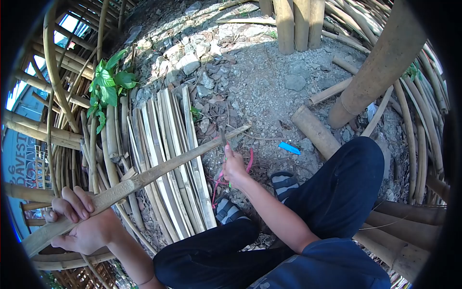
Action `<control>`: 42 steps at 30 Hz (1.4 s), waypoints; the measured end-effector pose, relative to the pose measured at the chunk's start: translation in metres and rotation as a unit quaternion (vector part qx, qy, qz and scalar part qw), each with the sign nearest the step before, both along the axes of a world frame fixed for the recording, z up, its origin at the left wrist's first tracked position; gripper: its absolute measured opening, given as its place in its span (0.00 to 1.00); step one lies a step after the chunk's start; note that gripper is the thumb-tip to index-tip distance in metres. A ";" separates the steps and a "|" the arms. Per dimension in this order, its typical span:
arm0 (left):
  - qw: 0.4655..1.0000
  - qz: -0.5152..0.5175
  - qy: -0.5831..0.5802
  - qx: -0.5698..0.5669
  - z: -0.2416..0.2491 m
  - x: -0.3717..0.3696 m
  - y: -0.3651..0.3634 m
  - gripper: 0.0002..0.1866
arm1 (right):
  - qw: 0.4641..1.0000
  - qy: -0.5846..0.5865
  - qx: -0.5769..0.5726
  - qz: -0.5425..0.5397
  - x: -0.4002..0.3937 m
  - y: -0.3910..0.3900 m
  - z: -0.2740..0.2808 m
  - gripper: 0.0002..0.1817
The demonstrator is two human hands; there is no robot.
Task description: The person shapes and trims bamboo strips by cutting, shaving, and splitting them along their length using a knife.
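Observation:
My left hand point(89, 224) is wrapped round a long split bamboo strip point(159, 171) near its lower left end. The strip slants up to the right across my view, with a node about a third of the way along. My right hand point(234, 166) is closed on a knife point(223, 137), its thumb stretched toward the dark blade. That blade overlaps the strip close to its narrow far end, and most of the handle is hidden in the fist. Beneath the strip lies a row of split bamboo slats point(166, 120), side by side on the ground.
Pink ribbon point(250, 160) lies by my sandalled feet. A blue plastic piece point(289, 148) and a cut bamboo section point(316, 131) rest on the gravel at right. A thick bamboo post point(373, 67) leans there. Bamboo poles and a leafy plant point(107, 84) stand at left.

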State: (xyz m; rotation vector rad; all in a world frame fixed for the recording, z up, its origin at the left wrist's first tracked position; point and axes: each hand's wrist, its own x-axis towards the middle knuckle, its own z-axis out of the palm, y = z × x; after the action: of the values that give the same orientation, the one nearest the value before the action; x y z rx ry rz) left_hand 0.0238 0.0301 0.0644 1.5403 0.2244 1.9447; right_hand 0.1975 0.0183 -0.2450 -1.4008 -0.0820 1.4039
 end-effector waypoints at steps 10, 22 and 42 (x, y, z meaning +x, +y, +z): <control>1.000 -0.011 -0.019 0.008 0.001 0.004 0.001 0.34 | 0.993 0.106 0.052 0.016 -0.020 -0.019 0.056 0.25; 1.000 -0.007 0.002 -0.006 0.004 0.009 0.000 0.27 | 0.955 0.290 0.058 0.022 -0.024 -0.025 0.066 0.24; 0.999 -0.039 0.001 0.001 -0.003 -0.005 -0.002 0.31 | 0.982 0.186 0.039 -0.012 -0.035 -0.017 0.077 0.24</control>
State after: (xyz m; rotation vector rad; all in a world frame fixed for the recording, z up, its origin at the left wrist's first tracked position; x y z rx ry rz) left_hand 0.0192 0.0282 0.0618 1.5303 0.1617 1.8832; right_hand 0.1622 0.0008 -0.1677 -1.0533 0.1205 1.6017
